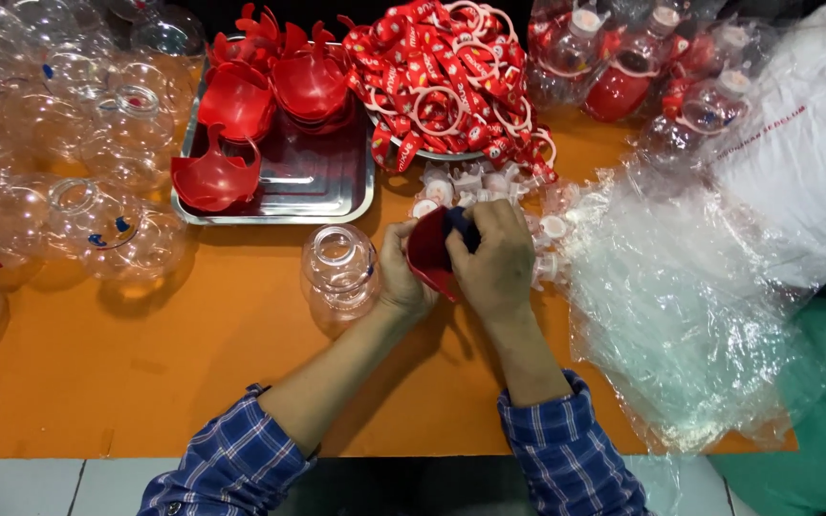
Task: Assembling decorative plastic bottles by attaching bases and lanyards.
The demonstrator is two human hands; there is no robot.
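Observation:
Both hands meet over the middle of the orange table [145, 363]. My left hand [402, 277] and my right hand [497, 258] together grip a red plastic bowl-shaped piece [427, 250], with something dark blue tucked at its top edge under my right fingers. A clear round plastic bottle [339, 270] lies on the table just left of my left hand, its mouth facing up.
A metal tray [322, 186] holds several red plastic pieces. A heap of red straps with white rings [446, 86] sits behind. Small white caps [451, 186] lie beyond my hands. Clear bottles [40, 162] crowd the left; clear plastic bags [681, 306] pile up right.

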